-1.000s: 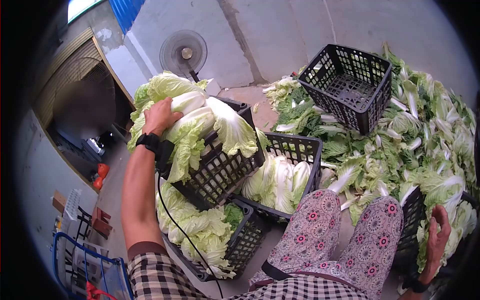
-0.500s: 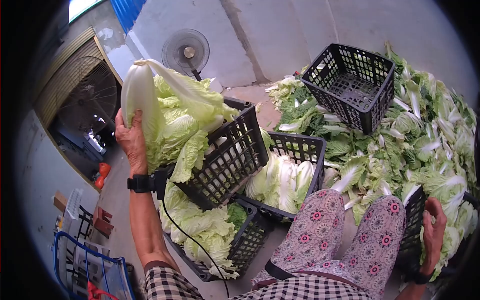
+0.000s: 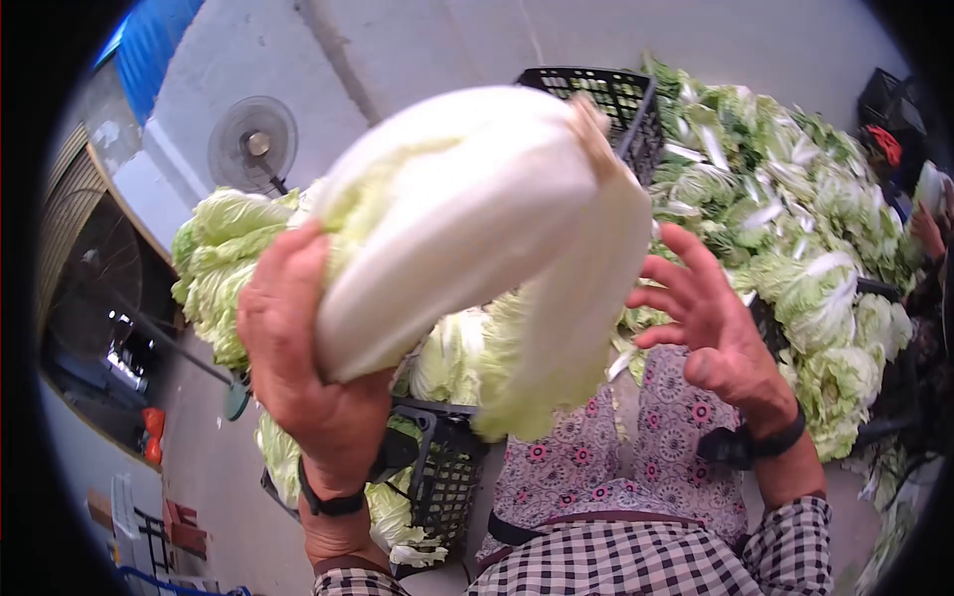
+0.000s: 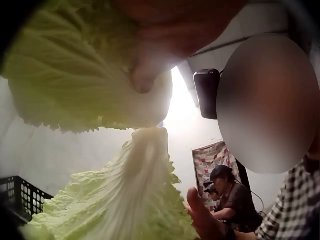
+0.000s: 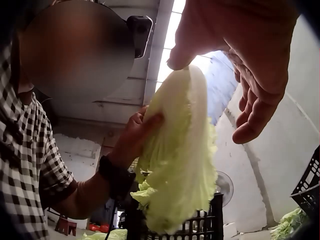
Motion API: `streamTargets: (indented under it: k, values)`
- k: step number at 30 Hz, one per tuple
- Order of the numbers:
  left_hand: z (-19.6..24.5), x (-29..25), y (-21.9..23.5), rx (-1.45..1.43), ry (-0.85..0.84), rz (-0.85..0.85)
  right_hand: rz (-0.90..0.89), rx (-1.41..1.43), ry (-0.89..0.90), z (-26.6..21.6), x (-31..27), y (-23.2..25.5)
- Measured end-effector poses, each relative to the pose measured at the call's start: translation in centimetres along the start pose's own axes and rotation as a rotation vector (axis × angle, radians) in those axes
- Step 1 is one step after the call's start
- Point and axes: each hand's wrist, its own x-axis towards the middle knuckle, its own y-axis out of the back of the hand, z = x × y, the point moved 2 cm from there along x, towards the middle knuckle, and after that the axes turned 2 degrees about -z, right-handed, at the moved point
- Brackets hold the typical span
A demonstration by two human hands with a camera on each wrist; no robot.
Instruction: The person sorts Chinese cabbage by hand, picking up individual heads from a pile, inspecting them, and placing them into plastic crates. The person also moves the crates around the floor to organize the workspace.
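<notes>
A large Chinese cabbage [image 3: 467, 209] is held up in front of the body, its cut base toward the right and one outer leaf [image 3: 581, 308] hanging down from it. My left hand [image 3: 313, 358] grips its leafy side from the left. My right hand [image 3: 720, 338] is raised just right of the hanging leaf, fingers spread and holding nothing. In the right wrist view the cabbage [image 5: 175, 150] hangs with the left hand [image 5: 132, 142] around it, while the right hand [image 5: 240, 65] is near its base; whether they touch is unclear there.
Black crates stand behind and below the cabbage, one [image 3: 447, 487] at lower centre, another [image 3: 641, 129] at the back. Loose cabbage leaves [image 3: 735, 179] are heaped at right. A fan [image 3: 256, 144] stands by the wall. Another person's hand [image 3: 929, 233] shows at the far right.
My left hand has lifted the cabbage off the stacked crate and brought it rightward, close to the camera. My right hand has risen from the lower right toward it. The head view has shifted right.
</notes>
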Motion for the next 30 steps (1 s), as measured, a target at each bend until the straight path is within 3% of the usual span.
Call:
streamTargets:
  k: [2, 4, 5, 8, 10, 12, 14, 15, 18, 21, 23, 24, 26, 28, 30]
  values:
    - [1.8, -0.9, -3.4, -0.067, -0.094, -0.113, -0.022, -0.050, 0.144, 0.1, 0.6, -0.9]
    - [2.9, -1.8, -5.6, -0.164, -0.065, -0.195, 0.045, 0.002, 0.120, 0.5, 0.7, -1.2]
    - [3.3, -2.1, -6.1, -0.207, -0.004, -0.236, 0.119, -0.201, 0.172, 0.9, 0.4, -0.1]
    - [1.7, -3.7, -7.3, -0.420, 0.192, -0.323, 0.116, -0.385, -0.052, 0.1, -0.3, 2.6]
    - [0.6, -4.5, -7.6, -0.583, 0.438, -0.465, 0.151, -0.834, 0.392, -0.2, 0.1, 3.5]
    - [0.1, -5.3, -7.8, -0.829, 0.750, -0.598, 0.043, -1.133, 0.576, -1.4, 0.6, 3.9]
    - [-2.1, -6.8, -8.5, -1.084, 0.836, -0.683, 0.079, -1.167, 0.883, -2.3, 1.1, 4.5]
    - [-2.7, -7.6, -8.4, -1.148, 0.908, -0.656, 0.180, -1.234, 0.913, -3.4, 0.7, 5.6]
    - [-4.1, -9.0, -8.0, -1.204, 1.051, -0.514, 0.743, -1.179, 1.004, -7.8, -1.0, 4.8]
    - [-5.8, -10.5, -8.2, -1.131, 1.135, -0.355, 0.904, -1.203, 0.882, -9.4, -2.7, 8.3]
    - [-6.1, -11.3, -8.7, -1.158, 1.187, -0.323, 0.818, -1.500, 0.755, -7.5, 1.3, 11.2]
    - [-6.4, -11.6, -8.7, -1.170, 1.211, -0.302, 0.625, -1.637, 0.799, -3.8, 5.3, 10.8]
    - [-6.5, -12.0, -9.0, -1.190, 1.174, -0.317, 0.412, -1.704, 0.110, 0.4, 4.9, 11.7]
    - [-5.9, -12.3, -9.1, -1.208, 1.165, -0.344, 0.184, -1.205, 0.005, 0.8, 4.9, 8.9]
    - [-4.8, -11.9, -9.3, -1.235, 1.159, -0.420, 0.107, -0.976, 0.064, 1.8, 5.2, 6.0]
